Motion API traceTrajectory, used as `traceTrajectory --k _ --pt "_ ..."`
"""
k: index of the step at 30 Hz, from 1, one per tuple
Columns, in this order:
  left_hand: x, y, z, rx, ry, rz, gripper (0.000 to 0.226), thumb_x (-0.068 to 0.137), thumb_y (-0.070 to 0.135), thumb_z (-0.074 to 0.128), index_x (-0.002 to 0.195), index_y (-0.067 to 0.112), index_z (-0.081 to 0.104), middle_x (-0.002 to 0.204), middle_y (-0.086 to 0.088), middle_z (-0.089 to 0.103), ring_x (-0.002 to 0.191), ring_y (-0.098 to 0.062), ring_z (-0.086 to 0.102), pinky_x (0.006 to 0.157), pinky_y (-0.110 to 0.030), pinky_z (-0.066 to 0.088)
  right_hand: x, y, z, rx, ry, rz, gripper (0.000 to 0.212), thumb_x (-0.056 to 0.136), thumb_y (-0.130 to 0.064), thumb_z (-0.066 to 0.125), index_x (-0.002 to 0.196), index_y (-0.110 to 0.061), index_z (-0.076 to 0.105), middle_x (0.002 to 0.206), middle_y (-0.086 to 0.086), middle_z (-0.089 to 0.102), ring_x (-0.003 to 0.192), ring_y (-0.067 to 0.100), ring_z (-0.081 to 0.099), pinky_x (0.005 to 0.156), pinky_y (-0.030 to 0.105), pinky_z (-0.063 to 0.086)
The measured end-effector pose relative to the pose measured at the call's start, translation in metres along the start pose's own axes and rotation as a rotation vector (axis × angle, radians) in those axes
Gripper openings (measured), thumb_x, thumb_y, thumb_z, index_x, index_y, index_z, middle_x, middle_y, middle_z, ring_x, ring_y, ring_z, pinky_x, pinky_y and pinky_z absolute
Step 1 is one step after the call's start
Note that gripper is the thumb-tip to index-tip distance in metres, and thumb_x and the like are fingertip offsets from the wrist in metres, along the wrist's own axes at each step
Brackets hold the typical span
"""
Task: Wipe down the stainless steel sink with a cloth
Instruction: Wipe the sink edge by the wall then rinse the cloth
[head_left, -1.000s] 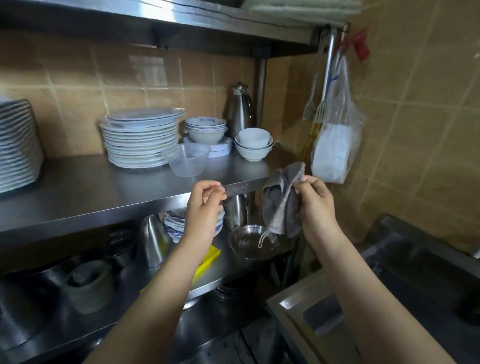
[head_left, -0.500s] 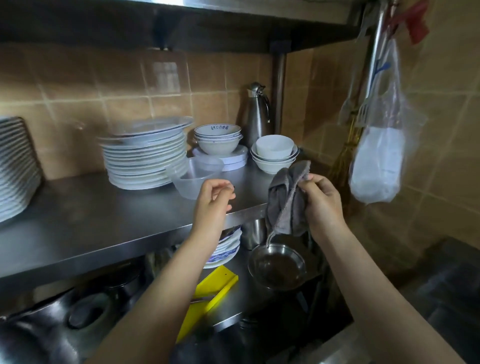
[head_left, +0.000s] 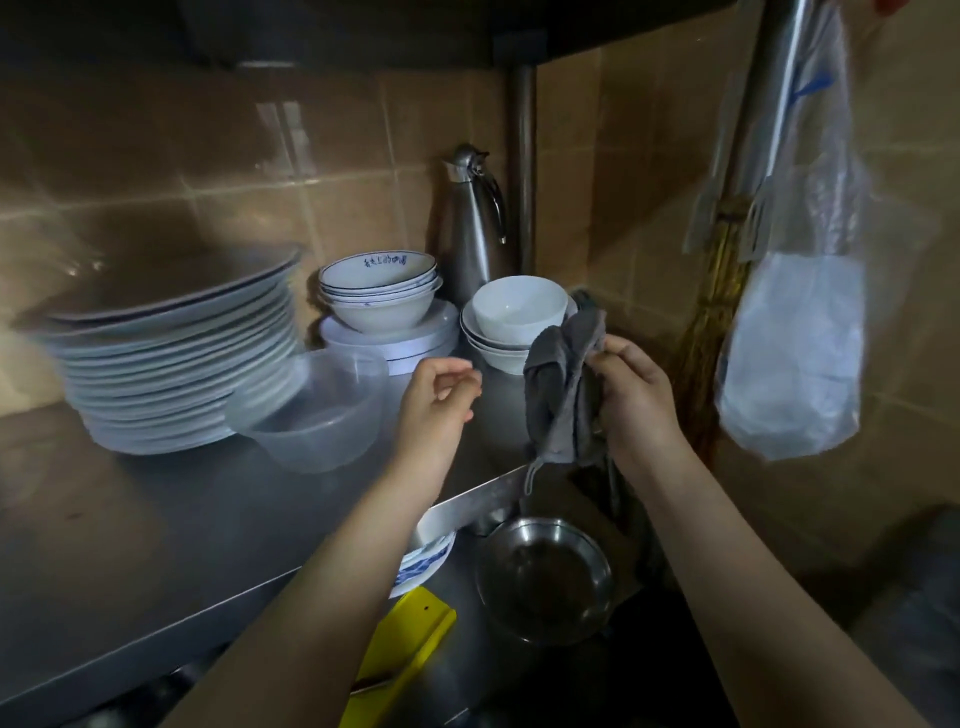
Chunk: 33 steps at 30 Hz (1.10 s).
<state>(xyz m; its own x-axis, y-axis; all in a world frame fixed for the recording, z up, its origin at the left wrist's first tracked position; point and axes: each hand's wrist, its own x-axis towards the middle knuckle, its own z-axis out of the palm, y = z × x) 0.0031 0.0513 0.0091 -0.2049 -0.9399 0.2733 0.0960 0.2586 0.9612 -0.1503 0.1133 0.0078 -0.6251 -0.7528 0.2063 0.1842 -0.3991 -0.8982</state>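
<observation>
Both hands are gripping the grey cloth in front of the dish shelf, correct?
Not quite. Only the right hand grips the grey cloth; the left hand is apart from it, holding nothing, before the dish shelf. The head view shows it.

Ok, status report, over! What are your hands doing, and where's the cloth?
Right hand grips grey cloth. Left hand empty, loosely curled. Sink out of view; facing steel shelf.
</observation>
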Motion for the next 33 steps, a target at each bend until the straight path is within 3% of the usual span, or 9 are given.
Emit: traceTrajectory --k 4,8,11,14,19,22,26,29,33 --pt "0.020 0.002 0.013 -0.023 -0.063 -0.015 0.017 0.088 0.008 0.057 0.083 0.024 0.055 0.085 0.006 0.060 0.093 -0.017 0.059 0.076 -0.028 0.048 0.012 0.006 0.001 0.035 -0.003 -0.015 0.019 0.088 -0.005 0.054 0.087 -0.015 0.070 0.087 0.005 0.072 0.086 0.019 0.068 0.073 0.027 0.055" --pt "0.038 0.007 0.019 0.007 -0.220 -0.057 0.007 0.087 0.023 0.061 0.094 0.024 0.061 0.104 0.004 0.064 0.089 0.003 0.058 0.086 -0.021 0.045 0.017 0.010 0.007 0.042 -0.054 -0.032 0.019 0.086 -0.004 0.054 0.088 -0.013 0.070 0.087 0.008 0.071 0.086 0.022 0.068 0.076 0.030 0.055" --pt "0.053 0.012 0.020 0.155 -0.366 -0.103 0.042 0.074 0.060 0.059 0.100 0.028 0.068 0.107 0.015 0.067 0.098 0.002 0.058 0.090 -0.024 0.044 0.021 0.009 0.015 0.092 -0.115 -0.054 0.021 0.083 -0.001 0.053 0.089 -0.010 0.071 0.089 0.010 0.071 0.088 0.024 0.068 0.077 0.031 0.055" --pt "0.063 0.018 0.020 0.309 -0.401 -0.086 0.060 0.059 0.074 0.054 0.088 0.024 0.070 0.090 0.010 0.072 0.092 -0.009 0.064 0.089 -0.033 0.049 0.023 0.011 0.022 0.101 -0.104 -0.061 0.025 0.081 -0.001 0.049 0.100 0.002 0.065 0.095 0.018 0.067 0.091 0.028 0.065 0.081 0.034 0.054" --pt "0.075 0.015 0.018 0.420 -0.440 0.007 0.049 0.064 0.062 0.056 0.077 0.016 0.070 0.080 0.002 0.072 0.084 -0.014 0.067 0.083 -0.038 0.051 0.018 0.016 0.031 0.017 -0.059 -0.086 0.023 0.085 -0.021 0.062 0.098 -0.002 0.065 0.091 0.012 0.070 0.088 0.024 0.067 0.081 0.035 0.054" --pt "0.076 0.013 0.017 0.405 -0.492 0.032 0.034 0.069 0.052 0.058 0.080 0.022 0.070 0.087 0.003 0.072 0.089 -0.013 0.066 0.085 -0.038 0.050 0.016 0.015 0.034 -0.062 -0.039 -0.139 0.011 0.079 -0.015 0.070 0.090 -0.014 0.067 0.085 0.002 0.072 0.083 0.019 0.069 0.076 0.029 0.056" --pt "0.078 0.015 0.013 0.320 -0.551 0.039 0.008 0.082 0.030 0.065 0.082 0.025 0.070 0.089 0.005 0.072 0.091 -0.013 0.066 0.088 -0.035 0.050 0.017 0.010 0.029 -0.129 0.011 -0.157 0.007 0.085 -0.010 0.062 0.086 -0.016 0.065 0.082 0.002 0.070 0.081 0.020 0.068 0.074 0.032 0.057" --pt "0.078 0.018 0.011 0.333 -0.569 0.060 0.006 0.081 0.015 0.066 0.085 0.014 0.070 0.092 -0.008 0.072 0.093 -0.021 0.066 0.091 -0.042 0.050 0.018 0.004 0.022 -0.156 0.027 -0.181 0.011 0.087 -0.009 0.060 0.082 -0.017 0.064 0.078 -0.004 0.069 0.079 0.015 0.068 0.069 0.027 0.056" --pt "0.078 0.020 0.011 0.335 -0.611 0.058 0.022 0.079 -0.002 0.063 0.096 0.011 0.068 0.099 -0.007 0.069 0.095 -0.019 0.064 0.095 -0.038 0.048 0.022 -0.006 0.014 -0.197 0.052 -0.235 0.015 0.087 -0.005 0.060 0.080 -0.018 0.063 0.073 -0.010 0.069 0.075 0.007 0.066 0.066 0.021 0.053"
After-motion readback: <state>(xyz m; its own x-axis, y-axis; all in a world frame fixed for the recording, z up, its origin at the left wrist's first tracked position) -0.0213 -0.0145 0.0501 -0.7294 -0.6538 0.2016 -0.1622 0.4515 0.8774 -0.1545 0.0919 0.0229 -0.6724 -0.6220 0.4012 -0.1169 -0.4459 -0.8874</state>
